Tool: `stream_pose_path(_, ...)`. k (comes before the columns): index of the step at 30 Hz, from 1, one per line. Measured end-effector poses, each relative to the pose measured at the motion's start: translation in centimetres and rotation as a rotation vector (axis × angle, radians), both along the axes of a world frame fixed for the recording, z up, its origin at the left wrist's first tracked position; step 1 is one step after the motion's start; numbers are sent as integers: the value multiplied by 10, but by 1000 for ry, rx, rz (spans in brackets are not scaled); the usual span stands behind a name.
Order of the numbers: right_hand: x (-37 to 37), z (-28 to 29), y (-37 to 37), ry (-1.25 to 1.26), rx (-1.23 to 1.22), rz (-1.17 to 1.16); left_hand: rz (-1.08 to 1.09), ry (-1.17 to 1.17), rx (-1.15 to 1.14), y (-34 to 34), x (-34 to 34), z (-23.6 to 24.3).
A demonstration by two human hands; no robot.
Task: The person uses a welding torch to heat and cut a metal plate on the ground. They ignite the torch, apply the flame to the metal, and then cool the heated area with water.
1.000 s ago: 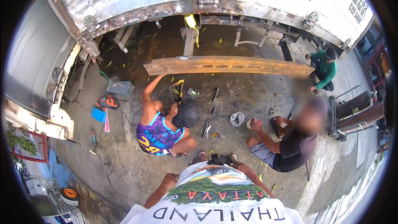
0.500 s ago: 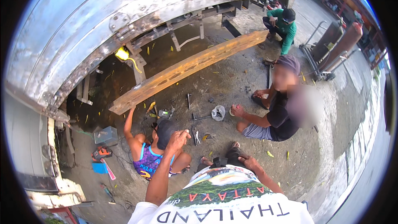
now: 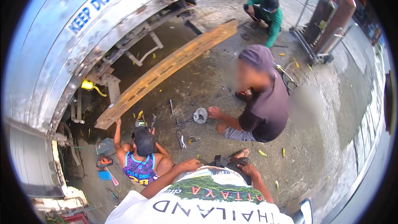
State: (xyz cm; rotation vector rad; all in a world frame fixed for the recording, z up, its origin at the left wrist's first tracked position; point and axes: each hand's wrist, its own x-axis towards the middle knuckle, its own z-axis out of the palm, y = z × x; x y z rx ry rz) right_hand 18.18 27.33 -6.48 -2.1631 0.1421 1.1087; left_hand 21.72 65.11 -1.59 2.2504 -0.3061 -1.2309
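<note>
My left hand [image 3: 189, 164] rests low at the front of my white shirt, its fingers mostly tucked from sight. Over my dark trouser leg lies my right hand [image 3: 248, 169], fingers loosely apart and nothing in them. Ahead of my feet, metal tools [image 3: 181, 140] lie on the wet concrete beside a whitish bag or bowl [image 3: 200, 115]. A long rusty steel beam [image 3: 170, 72] slants across beyond them. At its near end squats a person in a purple jersey [image 3: 141, 166], one hand touching the beam; the other is near a tool.
A person in a dark shirt [image 3: 267, 112] squats at right, and another in green [image 3: 273, 18] crouches behind. The truck body [image 3: 54, 58] overhangs at left, with a yellow lamp [image 3: 87, 84] hanging there. Gas cylinders [image 3: 336, 20] stand on a trolley. An orange power tool [image 3: 104, 161] lies near-left.
My left hand has dropped from its raised position to my waist. My view has shifted right. The person in the dark shirt leans further forward; the jersey wearer's free hand now shows near a tool.
</note>
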Motion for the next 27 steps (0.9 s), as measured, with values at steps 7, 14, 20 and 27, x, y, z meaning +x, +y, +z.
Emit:
stream_pose_path(7,-6,40,-83,150,45,-372,-281,60,45,-120,63,8)
stream_pose_path(14,-53,19,-105,106,109,-782,-492,116,41,-228,141,34)
stream_pose_path(20,-83,34,-111,114,158,-1189,-831,82,66,-304,171,35)
stream_pose_path(27,-85,23,-116,-131,81,-1282,-887,67,76,-306,180,34)
